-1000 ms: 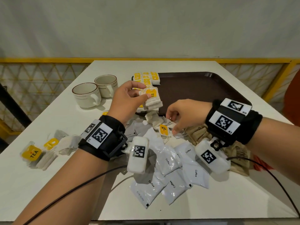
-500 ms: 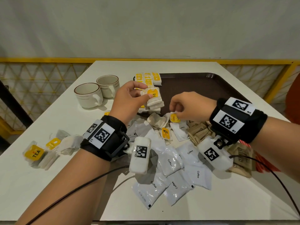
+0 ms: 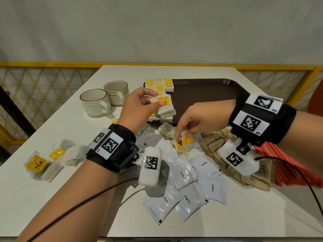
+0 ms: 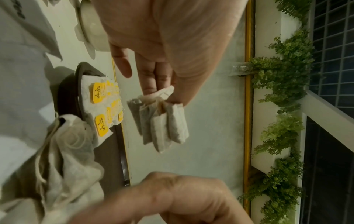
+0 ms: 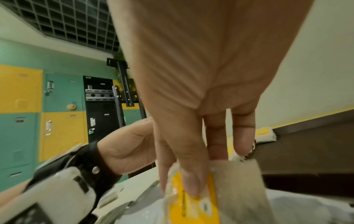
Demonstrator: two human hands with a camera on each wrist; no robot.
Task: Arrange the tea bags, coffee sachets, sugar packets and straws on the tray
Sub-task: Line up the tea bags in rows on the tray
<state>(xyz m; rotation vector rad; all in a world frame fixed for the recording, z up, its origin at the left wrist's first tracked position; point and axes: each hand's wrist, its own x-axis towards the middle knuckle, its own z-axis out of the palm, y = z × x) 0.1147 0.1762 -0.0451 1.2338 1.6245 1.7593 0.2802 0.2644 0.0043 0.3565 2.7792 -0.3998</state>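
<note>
My left hand (image 3: 154, 100) is raised over the near-left corner of the dark brown tray (image 3: 209, 91) and grips a small stack of tea bags (image 3: 166, 107). The left wrist view shows that stack (image 4: 162, 121) hanging from the fingers (image 4: 153, 84). My right hand (image 3: 183, 135) pinches one tea bag with a yellow tag (image 3: 187, 139) just above the pile on the table; the right wrist view shows the thumb on the tag (image 5: 193, 197). More tea bags (image 3: 160, 84) lie in rows in the tray's far-left corner.
White coffee sachets (image 3: 183, 177) are spread on the white table near me, with brown sugar packets (image 3: 215, 145) and red striped straws (image 3: 288, 165) to their right. Loose tea bags (image 3: 43, 163) lie at the left. Two cups (image 3: 97, 100) stand left of the tray.
My right hand took a tea bag out of the pile and lifted it a little. The left hand kept hold of its stack and barely moved.
</note>
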